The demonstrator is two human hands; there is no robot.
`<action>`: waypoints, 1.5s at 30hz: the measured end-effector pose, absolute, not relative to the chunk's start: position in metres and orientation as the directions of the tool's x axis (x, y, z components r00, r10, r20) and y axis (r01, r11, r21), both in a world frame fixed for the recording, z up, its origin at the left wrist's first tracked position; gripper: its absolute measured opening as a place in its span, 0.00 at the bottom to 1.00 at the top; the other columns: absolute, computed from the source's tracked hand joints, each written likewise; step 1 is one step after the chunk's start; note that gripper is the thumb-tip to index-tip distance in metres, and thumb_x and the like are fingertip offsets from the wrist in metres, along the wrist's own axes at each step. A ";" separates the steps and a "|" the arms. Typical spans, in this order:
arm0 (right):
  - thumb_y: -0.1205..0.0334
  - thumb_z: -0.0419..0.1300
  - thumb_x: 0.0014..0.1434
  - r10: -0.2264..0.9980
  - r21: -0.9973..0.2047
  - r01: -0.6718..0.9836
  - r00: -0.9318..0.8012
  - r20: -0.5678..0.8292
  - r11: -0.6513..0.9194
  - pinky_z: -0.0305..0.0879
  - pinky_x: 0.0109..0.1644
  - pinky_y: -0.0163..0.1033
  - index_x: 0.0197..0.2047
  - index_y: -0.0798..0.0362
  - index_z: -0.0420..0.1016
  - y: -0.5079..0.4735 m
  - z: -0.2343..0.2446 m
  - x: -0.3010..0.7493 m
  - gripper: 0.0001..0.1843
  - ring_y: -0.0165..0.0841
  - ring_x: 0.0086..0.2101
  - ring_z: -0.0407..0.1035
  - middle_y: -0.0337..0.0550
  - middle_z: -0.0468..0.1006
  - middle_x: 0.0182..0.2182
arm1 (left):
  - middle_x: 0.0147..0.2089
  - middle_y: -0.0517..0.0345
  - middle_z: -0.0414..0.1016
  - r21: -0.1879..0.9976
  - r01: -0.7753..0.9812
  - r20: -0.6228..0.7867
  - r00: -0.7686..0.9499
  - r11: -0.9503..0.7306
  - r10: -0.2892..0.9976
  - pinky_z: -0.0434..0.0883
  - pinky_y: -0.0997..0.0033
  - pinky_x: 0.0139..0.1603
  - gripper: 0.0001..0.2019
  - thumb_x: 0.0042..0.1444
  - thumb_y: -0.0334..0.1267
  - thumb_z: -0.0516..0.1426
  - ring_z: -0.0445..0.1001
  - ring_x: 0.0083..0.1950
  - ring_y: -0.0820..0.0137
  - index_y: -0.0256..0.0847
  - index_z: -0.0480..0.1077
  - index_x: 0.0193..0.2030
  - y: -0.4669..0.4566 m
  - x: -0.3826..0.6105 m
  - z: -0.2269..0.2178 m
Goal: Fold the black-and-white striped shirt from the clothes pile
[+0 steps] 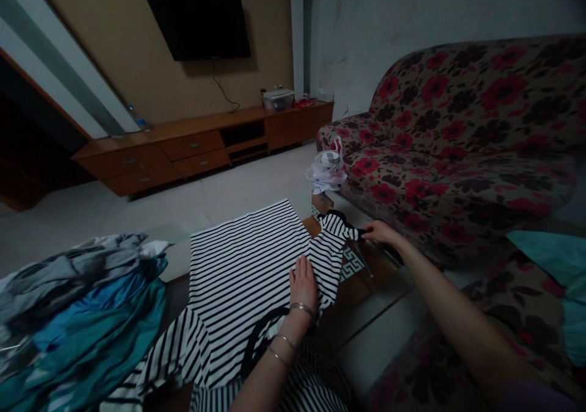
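The left hand, fingers together, is pressing a striped shirt flat while the right hand is pulling its sleeve taut, fingers clamped.

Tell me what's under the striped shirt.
The black-and-white striped shirt lies on a low table with a wooden edge; a key-patterned mat shows past the sleeve held by the right hand. Directly beneath the cloth, everything is covered, so what lies there cannot be seen.

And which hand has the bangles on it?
The left hand, resting on the black-and-white striped top, has thin metal bangles around its wrist. The right hand, pinching the top's sleeve cuff, shows none.
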State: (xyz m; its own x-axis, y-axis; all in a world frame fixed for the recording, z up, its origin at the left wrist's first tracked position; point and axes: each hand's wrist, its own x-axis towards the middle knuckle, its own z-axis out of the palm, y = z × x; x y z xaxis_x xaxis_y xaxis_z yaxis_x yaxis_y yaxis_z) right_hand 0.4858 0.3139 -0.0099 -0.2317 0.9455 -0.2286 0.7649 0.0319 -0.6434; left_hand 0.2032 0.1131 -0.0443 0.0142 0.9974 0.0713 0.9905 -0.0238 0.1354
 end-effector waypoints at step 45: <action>0.58 0.63 0.54 0.910 -0.499 0.828 -0.380 -0.165 0.255 0.68 0.36 0.31 0.44 0.55 0.78 0.342 0.006 0.266 0.16 0.30 0.31 0.73 0.42 0.79 0.28 | 0.33 0.56 0.74 0.755 0.441 -0.396 -0.284 0.485 0.873 0.66 0.76 0.29 0.13 0.52 0.21 0.50 0.72 0.29 0.73 0.35 0.70 0.42 0.074 0.209 -0.023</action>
State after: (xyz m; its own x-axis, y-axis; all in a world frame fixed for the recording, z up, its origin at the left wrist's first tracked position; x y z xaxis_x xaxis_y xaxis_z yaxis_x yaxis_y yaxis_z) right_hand 0.2665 0.3417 0.0063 -0.3799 0.9102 -0.1651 0.8283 0.2552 -0.4987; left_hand 0.2093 0.0742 -0.0233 -0.2836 0.8735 -0.3958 0.4414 0.4853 0.7547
